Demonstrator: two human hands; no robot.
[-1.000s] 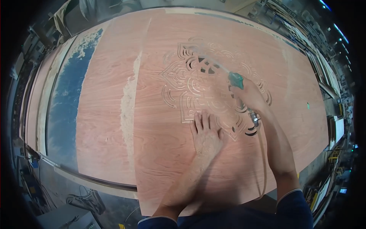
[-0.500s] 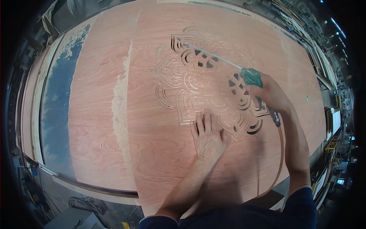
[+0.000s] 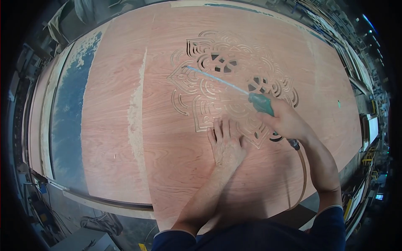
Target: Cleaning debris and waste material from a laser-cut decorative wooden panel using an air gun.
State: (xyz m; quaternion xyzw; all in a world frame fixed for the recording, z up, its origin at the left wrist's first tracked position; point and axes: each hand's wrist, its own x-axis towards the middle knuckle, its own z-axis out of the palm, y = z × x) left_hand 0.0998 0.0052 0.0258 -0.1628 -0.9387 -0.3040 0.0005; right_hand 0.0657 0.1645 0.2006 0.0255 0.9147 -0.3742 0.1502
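Note:
My right hand (image 3: 284,117) is wrapped round the green grip of an air blow gun (image 3: 260,103). Its long thin nozzle points up and left, with the tip over a carved petal at the pattern's left side. From the gun's lower end a brown hose (image 3: 304,180) curves down toward my body. My left hand (image 3: 228,146) lies flat on the wooden panel (image 3: 176,167), fingers spread, fingertips at the lower edge of the carved mandala pattern (image 3: 205,90). Some pattern cut-outs show dark; other grooves look filled with pale dust. Fine dust specks cover my left hand and wrist.
A pale rough strip (image 3: 136,113) runs down the panel left of the pattern. Farther left lies a blue worn surface (image 3: 69,121) with a long rail beside it. Stacked boards (image 3: 368,129) stand along the right. A grey cloth bundle (image 3: 100,224) lies at lower left.
My right hand has moved left and slightly down with the blow gun. The nozzle tip has shifted from the upper corner motif to the left petal. My left hand stays on the panel.

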